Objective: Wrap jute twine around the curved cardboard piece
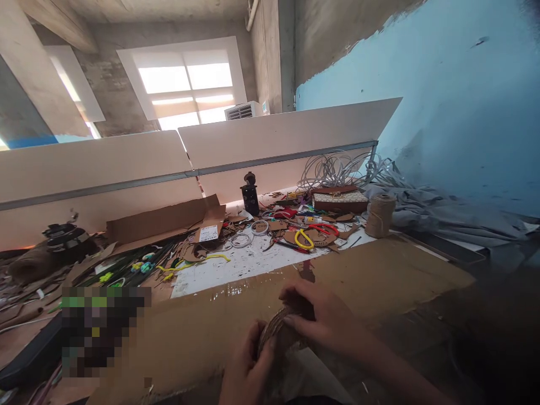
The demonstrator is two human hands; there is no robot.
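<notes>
Near the bottom centre, my left hand (248, 363) pinches the lower left side of a curved brown piece (275, 327) that looks wrapped in twine. Thumb and fingers of my right hand (318, 315) close on the upper right end of the same piece. Its far side is hidden by my hands and shadow. Both hands are over the near edge of a brown cardboard sheet (181, 332). A spool of twine (380, 216) stands upright beyond the sheet, at the right.
Yellow-handled scissors (304, 239), red-handled pliers (324, 229), white wire coils (241, 240) and cardboard scraps litter the table behind the sheet. A black bottle (250, 197) stands near the white partition (287, 135). A patterned bag (340, 201) lies at the right, beside grey cloth (439, 211).
</notes>
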